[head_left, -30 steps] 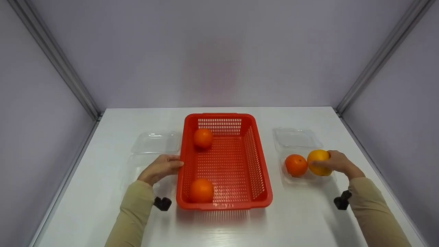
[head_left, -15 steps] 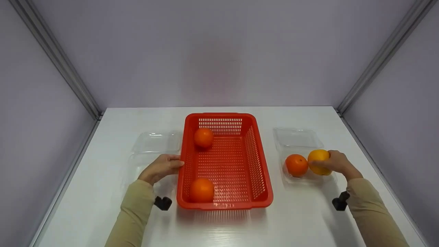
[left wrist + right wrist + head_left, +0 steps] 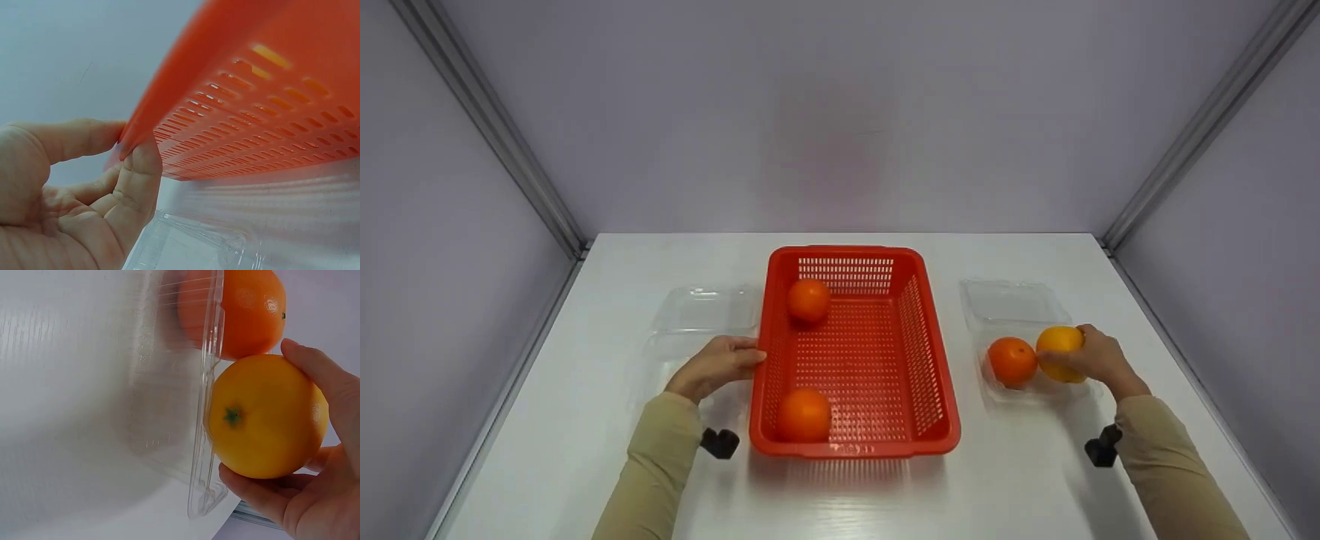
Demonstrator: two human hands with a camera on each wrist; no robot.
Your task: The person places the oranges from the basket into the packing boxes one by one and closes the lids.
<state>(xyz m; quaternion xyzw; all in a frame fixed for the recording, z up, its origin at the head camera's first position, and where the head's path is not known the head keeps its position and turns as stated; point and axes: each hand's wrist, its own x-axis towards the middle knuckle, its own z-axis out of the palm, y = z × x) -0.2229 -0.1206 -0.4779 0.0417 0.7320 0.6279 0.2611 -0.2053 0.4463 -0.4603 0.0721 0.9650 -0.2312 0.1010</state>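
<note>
My left hand point(image 3: 718, 367) pinches the left rim of a red plastic basket point(image 3: 859, 450) between thumb and fingers; the left wrist view shows the thumb point(image 3: 84, 138) over the rim. Inside the basket, one orange point(image 3: 808, 300) lies at the far left and a second orange point(image 3: 804, 415) at the near left. On the right, my right hand point(image 3: 1099, 356) grips a yellow-orange orange point(image 3: 267, 416), thumb on one side and fingers on the other. This fruit is at the rim of a clear plastic clamshell box point(image 3: 211, 405), beside a deeper orange one point(image 3: 1011, 362) in the box.
The right box's open lid point(image 3: 1014, 301) lies flat behind it. Left of the basket is another clear clamshell box, its lid point(image 3: 709, 309) folded back, partly behind my left hand. Walls point(image 3: 840, 120) enclose the white table point(image 3: 1005, 472) at the back and sides.
The view has shifted very slightly. Both hands keep their holds on the basket rim and the yellow-orange orange, which stays at the right box.
</note>
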